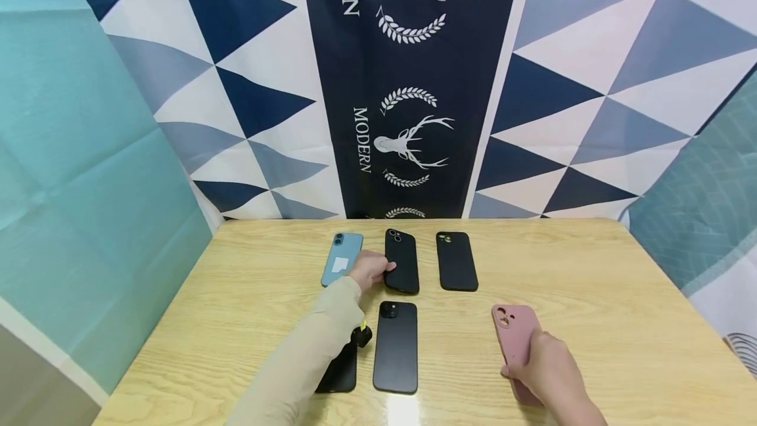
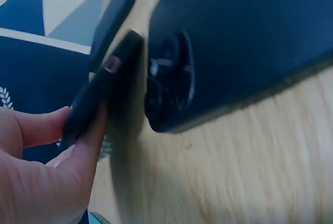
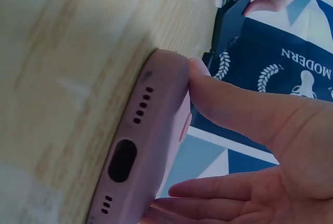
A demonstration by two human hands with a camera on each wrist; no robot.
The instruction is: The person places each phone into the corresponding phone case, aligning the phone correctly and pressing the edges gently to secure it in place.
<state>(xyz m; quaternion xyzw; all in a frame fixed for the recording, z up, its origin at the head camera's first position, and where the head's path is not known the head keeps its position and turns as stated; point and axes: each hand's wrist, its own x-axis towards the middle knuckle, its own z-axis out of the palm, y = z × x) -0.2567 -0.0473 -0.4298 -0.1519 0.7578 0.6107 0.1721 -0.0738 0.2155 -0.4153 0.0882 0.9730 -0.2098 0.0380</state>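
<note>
– How are they held?
– The left hand (image 1: 371, 269) pinches a tilted black case (image 1: 403, 265) by its side, in the back row, presumably leaving its back uncovered; the right hand (image 1: 551, 368) grips a pink case (image 1: 517, 329), front right, thumb along one edge, likely to steady it.
– What's hidden?
– A sleeve (image 1: 304, 350) covers part of a black phone (image 1: 343, 370); whether either case contains a phone, we cannot tell.

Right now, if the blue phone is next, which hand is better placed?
Probably left: the left hand is beside the blue phone, though pinching a black item; the right hand is farther, holding the pink case.
</note>
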